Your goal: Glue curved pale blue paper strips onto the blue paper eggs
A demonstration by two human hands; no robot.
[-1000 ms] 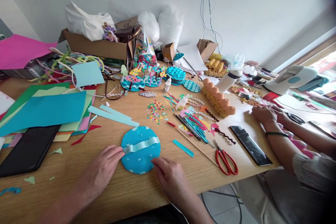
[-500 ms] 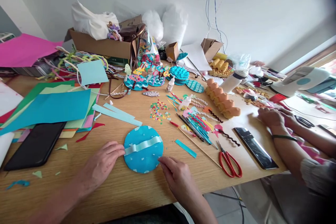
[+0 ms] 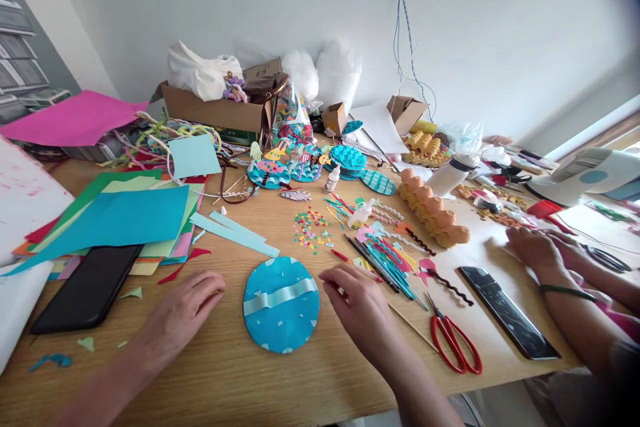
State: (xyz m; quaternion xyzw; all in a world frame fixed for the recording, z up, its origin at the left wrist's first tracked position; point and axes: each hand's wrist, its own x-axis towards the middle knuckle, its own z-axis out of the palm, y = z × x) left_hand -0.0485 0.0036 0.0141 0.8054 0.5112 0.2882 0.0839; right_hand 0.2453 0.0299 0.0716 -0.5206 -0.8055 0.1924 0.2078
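A round blue paper disc (image 3: 281,307) lies on the wooden table (image 3: 240,373), with a pale blue wavy strip (image 3: 280,296) across its middle. My left hand (image 3: 183,313) rests flat on the table left of the disc, fingers loosely out, a little apart from it. My right hand (image 3: 361,310) hovers to the right of the disc over a thin wooden stick (image 3: 413,328), fingers spread, holding nothing. Loose pale blue paper strips (image 3: 235,233) lie behind the disc.
Red scissors (image 3: 455,343), a pile of coloured strips and pencils (image 3: 383,255), confetti (image 3: 311,228) and glue bottles (image 3: 360,213) lie to the right. A black phone (image 3: 87,287) and coloured paper sheets (image 3: 115,217) sit left. Another person's hands (image 3: 543,250) work at far right beside a second phone (image 3: 507,310).
Both my hands have let go of the disc's edges. The left drew back to the left; the right moved up and right, toward the stick. The view tilted up.
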